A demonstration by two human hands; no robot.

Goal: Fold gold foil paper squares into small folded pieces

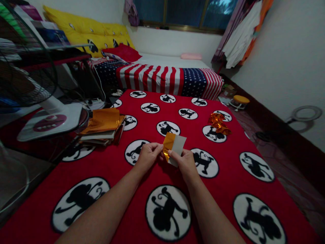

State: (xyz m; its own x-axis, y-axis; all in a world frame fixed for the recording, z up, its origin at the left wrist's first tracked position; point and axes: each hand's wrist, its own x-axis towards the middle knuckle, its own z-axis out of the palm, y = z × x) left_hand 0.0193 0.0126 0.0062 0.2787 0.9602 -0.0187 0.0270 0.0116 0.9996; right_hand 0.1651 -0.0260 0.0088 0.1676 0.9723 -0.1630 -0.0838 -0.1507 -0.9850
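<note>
I hold a small sheet of gold foil paper (173, 145) with a white back above a red blanket (132, 169) printed with black monkey figures in white circles. My left hand (148, 155) pinches the sheet's left edge, fingers closed. My right hand (185, 162) pinches its lower edge, also closed. The sheet is partly folded, gold on the left, white on the right.
A stack of gold foil sheets (103, 125) lies at the blanket's left edge. Several folded gold pieces (218, 123) sit at the far right. A fan base (50, 120) stands on the left. A bed with a stars-and-stripes cover (167, 78) is beyond.
</note>
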